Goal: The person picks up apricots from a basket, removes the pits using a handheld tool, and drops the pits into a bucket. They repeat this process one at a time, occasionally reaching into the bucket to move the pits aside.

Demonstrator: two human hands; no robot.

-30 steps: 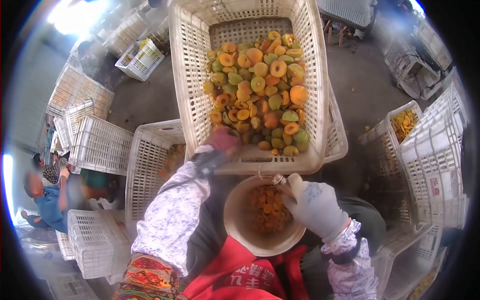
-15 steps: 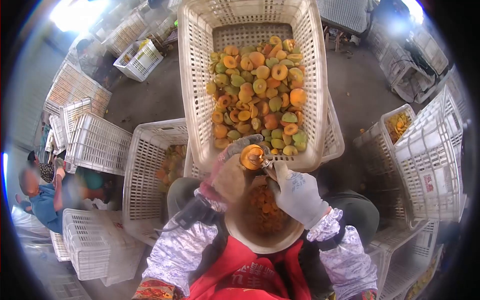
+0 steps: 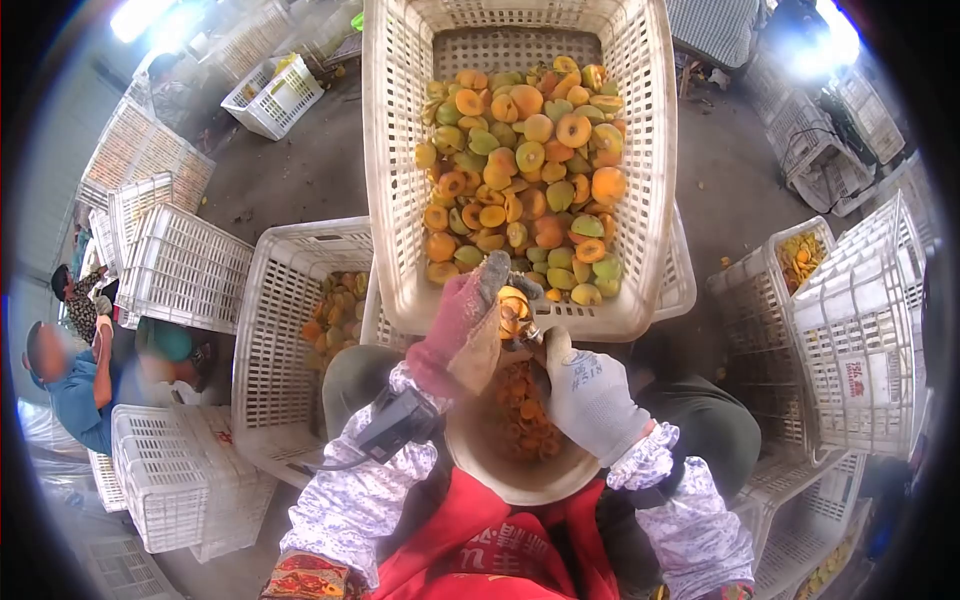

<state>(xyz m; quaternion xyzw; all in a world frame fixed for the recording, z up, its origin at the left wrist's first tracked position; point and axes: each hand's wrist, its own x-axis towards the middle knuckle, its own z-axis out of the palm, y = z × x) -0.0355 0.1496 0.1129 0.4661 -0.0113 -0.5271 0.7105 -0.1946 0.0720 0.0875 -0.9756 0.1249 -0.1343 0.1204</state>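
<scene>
My left hand [image 3: 462,335], in a dirty pink and grey glove, is closed around a cut orange fruit [image 3: 514,312]. Closed on a small metal tool [image 3: 530,334], my right hand [image 3: 592,392] wears a white glove, and the tool's tip touches the fruit. Below both hands a round bowl [image 3: 474,468] holds orange fruit pieces [image 3: 530,425]. Just beyond them stands a big white crate [image 3: 655,170] with many orange and green fruits [image 3: 530,155], several of them halved.
Another crate [image 3: 262,330] with fruit stands at the left, near stacked crates [image 3: 165,480]. A person in blue [image 3: 75,400] sits at the far left. On the right are more crates [image 3: 855,340], one holding orange pieces [image 3: 800,258].
My left hand has turned more upright with the fruit, and the fruit is seen from another side. The view has shifted slightly. My right hand stays close to the fruit with the tool.
</scene>
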